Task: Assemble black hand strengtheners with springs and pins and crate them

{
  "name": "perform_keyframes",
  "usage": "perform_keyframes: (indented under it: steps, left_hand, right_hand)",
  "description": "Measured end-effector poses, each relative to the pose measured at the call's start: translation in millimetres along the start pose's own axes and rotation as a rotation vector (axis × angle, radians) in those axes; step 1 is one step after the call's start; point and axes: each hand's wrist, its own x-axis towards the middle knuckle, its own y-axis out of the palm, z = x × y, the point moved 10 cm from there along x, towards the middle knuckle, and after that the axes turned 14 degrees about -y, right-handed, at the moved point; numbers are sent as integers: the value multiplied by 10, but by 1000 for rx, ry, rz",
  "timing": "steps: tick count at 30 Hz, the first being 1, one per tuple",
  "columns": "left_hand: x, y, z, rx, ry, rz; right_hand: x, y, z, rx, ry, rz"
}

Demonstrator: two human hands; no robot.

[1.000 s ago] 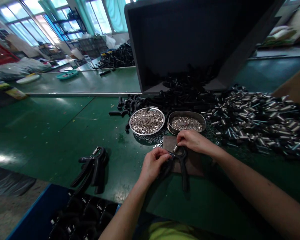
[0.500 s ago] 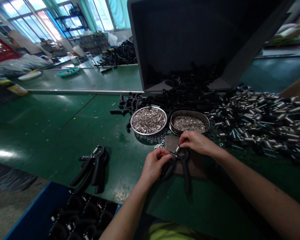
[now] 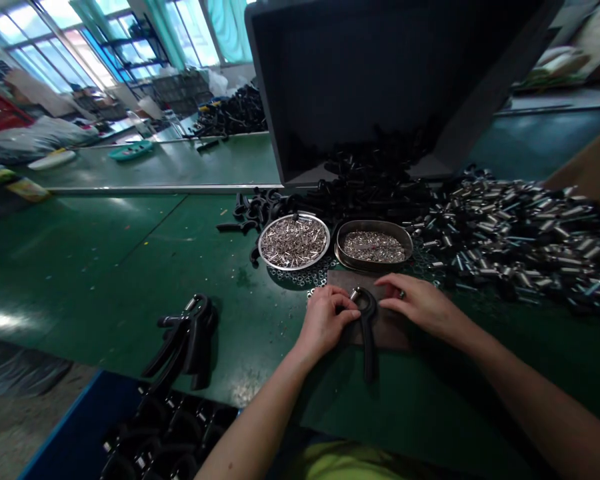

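A black clamp (image 3: 368, 333) with a small metal spring at its top lies over a brown plate (image 3: 393, 331) on the green table. My left hand (image 3: 327, 319) pinches the clamp's left side, its fingertips hiding part of it. To the right of the clamp, my right hand (image 3: 420, 301) is raised with thumb and fingers apart and nothing between them. Just beyond the hands are a round dish of metal pins (image 3: 294, 241) and an oval tin of small metal parts (image 3: 373, 245).
Several black clamps (image 3: 187, 340) stand grouped at the left, above a blue crate (image 3: 75, 427) of more clamps. Spring-fitted parts (image 3: 525, 233) are heaped at the right. A large dark bin (image 3: 273, 100) tilts behind black pieces.
My right hand has let go of the clamp's top and moved right, its fingers opening. My left hand has shifted slightly right, still at the clamp, whose left handle no longer shows.
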Motion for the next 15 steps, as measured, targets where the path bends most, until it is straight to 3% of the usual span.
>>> perform_keyframes:
  steps: [3,8,11,15]
  left_hand:
    - [30,33,18,3,-12,11]
    - [69,63,-32,37,-16,66]
    - [109,128,-24,38,-53,131]
    - [154,145,47,-25,-124,140]
  right_hand:
    - [-674,-146,-309,-132,83,-89]
    - [-1739,-228,-766,-280,365,-184]
    - [-1959,-224,-787,-244,462,-238]
    - [-1792,-248,-670,-69,536,-256]
